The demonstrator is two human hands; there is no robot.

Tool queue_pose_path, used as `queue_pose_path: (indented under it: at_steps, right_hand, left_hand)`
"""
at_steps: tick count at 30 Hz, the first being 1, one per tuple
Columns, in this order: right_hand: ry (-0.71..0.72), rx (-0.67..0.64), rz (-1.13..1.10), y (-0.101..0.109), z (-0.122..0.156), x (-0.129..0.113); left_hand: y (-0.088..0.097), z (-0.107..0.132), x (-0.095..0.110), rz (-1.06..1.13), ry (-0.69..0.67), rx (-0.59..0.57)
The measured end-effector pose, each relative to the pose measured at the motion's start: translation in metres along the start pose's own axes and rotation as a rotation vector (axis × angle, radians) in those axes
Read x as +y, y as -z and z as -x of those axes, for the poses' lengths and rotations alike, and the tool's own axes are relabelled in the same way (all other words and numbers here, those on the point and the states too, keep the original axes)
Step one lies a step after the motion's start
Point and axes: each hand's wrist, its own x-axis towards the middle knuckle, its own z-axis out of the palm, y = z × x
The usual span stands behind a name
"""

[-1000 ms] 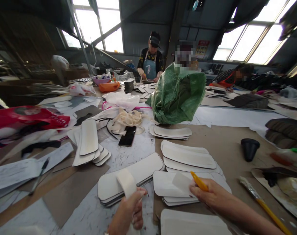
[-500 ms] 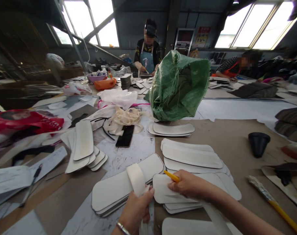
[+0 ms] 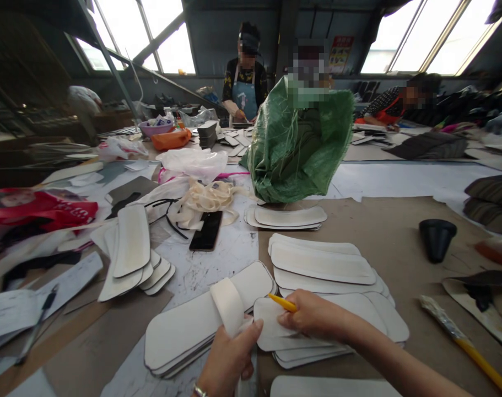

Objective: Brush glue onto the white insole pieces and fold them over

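My left hand (image 3: 228,358) is closed on a looped white strip (image 3: 227,298) at the bottom centre. My right hand (image 3: 312,317) holds a yellow pen (image 3: 281,302) and presses its fingers on the top white flat piece (image 3: 271,325) of a stack. Just left of the strip lies another stack of long white pieces (image 3: 193,325). More white pieces (image 3: 323,263) are fanned out behind my right hand on brown card.
A green bag (image 3: 300,143) stands mid-table over white pieces. A black phone (image 3: 206,230), cream cords, a black cone (image 3: 436,238), a yellow-handled brush (image 3: 461,342) and a red bag (image 3: 36,209) lie around. A stack of white pieces (image 3: 130,251) sits at left. Other people work at the far side.
My right hand with the pen has moved left onto the top white piece, close to my left hand. The view has shifted slightly; the strip stays in my left hand.
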Motion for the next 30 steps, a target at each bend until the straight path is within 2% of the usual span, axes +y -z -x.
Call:
queue_pose_path:
  at_steps: [5, 8, 11, 16, 19, 23, 30]
  right_hand:
    - [-0.016, 0.058, 0.094, 0.0, 0.004, -0.004]
    - [-0.058, 0.109, 0.156, 0.009, 0.023, 0.001]
    - [-0.15, 0.163, 0.218, 0.02, 0.054, 0.023]
    - [-0.268, 0.385, 0.308, 0.023, 0.09, 0.073]
    - [-0.336, 0.459, 0.39, 0.015, 0.091, 0.084]
    - [-0.416, 0.488, 0.466, 0.004, 0.082, 0.08]
    - [-0.402, 0.501, 0.485, 0.0, 0.074, 0.084]
  left_hand:
    - [-0.003, -0.002, -0.002, -0.073, -0.038, 0.039]
    - [-0.001, -0.001, -0.003, -0.097, -0.054, 0.041]
    - [0.001, 0.003, -0.002, -0.106, -0.068, 0.048]
    - [0.002, 0.009, -0.001, -0.105, -0.082, 0.073]
    - [0.001, 0.01, -0.001, -0.149, -0.087, 0.082]
    - [0.002, 0.009, -0.002, -0.235, -0.087, 0.095]
    - [0.002, 0.005, -0.002, -0.355, -0.069, 0.07]
